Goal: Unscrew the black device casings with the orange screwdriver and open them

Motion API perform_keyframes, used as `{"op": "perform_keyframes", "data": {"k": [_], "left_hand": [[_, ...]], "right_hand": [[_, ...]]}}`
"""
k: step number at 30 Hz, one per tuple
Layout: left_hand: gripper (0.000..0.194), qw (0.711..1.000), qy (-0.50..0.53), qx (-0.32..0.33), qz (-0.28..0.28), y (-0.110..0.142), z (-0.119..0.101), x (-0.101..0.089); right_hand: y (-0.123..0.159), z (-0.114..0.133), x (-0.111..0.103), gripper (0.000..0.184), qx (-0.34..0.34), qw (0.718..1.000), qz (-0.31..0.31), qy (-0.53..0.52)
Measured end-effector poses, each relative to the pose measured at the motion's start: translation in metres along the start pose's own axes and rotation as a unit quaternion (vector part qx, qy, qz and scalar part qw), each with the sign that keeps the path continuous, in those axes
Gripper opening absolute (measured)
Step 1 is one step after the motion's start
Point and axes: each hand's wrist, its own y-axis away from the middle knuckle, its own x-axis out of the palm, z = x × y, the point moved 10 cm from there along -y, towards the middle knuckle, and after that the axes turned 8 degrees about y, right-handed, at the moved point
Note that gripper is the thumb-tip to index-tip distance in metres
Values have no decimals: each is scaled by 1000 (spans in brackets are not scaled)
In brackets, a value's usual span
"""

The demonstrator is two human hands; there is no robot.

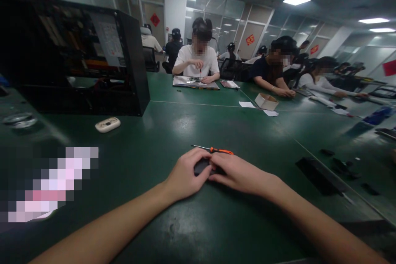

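Note:
Both my hands meet over a small dark, flat-looking object (202,166) on the green table (173,231). My left hand (188,173) curls round its left side, thumb along the near edge. From the right, my right hand (230,171) closes on it, fingertips touching those of the left. Much of the object is covered by my fingers, and its kind cannot be made out. Just beyond my hands lies a screwdriver (216,150) with an orange and black handle, its shaft pointing left; neither hand grips it.
An open black computer case (133,62) stands at left, with a pale oval case (107,125) before it. Across the table a person (198,57) works on a flat panel (185,83). A small box (266,101) and dark parts (320,175) lie to the right.

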Motion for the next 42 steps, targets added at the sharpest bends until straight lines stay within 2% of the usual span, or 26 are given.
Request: {"op": "perform_keyframes", "data": {"k": [3, 6, 8, 10, 11, 13, 16, 19, 21, 23, 27, 32, 42], "left_hand": [[25, 997, -55, 20, 45, 1, 0, 7], [31, 983, -133, 69, 107, 2, -2, 16], [34, 964, -196, 101, 151, 4, -2, 22], [38, 942, -252, 122, 183, 6, -1, 26], [39, 934, -272, 128, 191, 7, -1, 27], [41, 926, -294, 129, 199, 7, 0, 27], [42, 932, -285, 117, 194, 6, -1, 26], [41, 944, -256, 93, 186, 4, 0, 24], [39, 953, -233, 75, 180, 2, 2, 22], [39, 962, -209, 52, 166, 0, 5, 18], [38, 977, -163, 12, 134, -3, 11, 12], [37, 983, -135, -30, 119, -4, 18, 10], [36, 986, -120, -50, 103, -7, 19, 8]], "right_hand": [[2, -28, -12, 25, 31, 998, -50, -22], [6, -62, -17, 29, 84, 993, -84, 19], [3, -76, -6, 36, 102, 992, -42, 54], [-2, -80, 3, 32, 99, 993, 10, 67], [-6, -79, 0, 30, 97, 993, 19, 71], [-15, -72, -20, 29, 94, 992, 13, 86], [-27, -50, -69, 29, 82, 990, -1, 110], [-31, -27, -112, 31, 89, 990, 18, 107], [-29, -13, -130, 30, 96, 988, 26, 118], [-24, -3, -139, 30, 105, 984, 30, 143], [-16, 2, -137, 32, 121, 972, 49, 197], [-14, -5, -127, 29, 120, 969, 81, 202], [-21, -27, -122, 29, 143, 969, 79, 185]]}}
